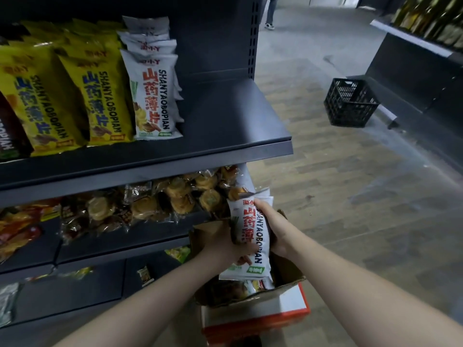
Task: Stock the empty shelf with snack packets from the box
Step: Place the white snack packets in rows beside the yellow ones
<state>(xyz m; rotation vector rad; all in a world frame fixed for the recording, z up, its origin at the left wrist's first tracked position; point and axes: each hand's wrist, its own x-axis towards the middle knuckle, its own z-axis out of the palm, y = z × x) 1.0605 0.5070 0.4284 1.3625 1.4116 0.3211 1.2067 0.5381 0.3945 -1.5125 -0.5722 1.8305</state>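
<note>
Both hands hold a bunch of white snack packets with red lettering above the open cardboard box. My left hand grips the bunch from the left, and my right hand grips it from the right. More packets lie inside the box, partly hidden. On the dark upper shelf a row of matching white packets stands beside yellow packets; the shelf's right part is bare.
The box sits on a white and red carton on the floor. The lower shelves carry wrapped pastries. A black plastic crate stands on the floor by a dark shelf unit at the right. A person's legs show far back.
</note>
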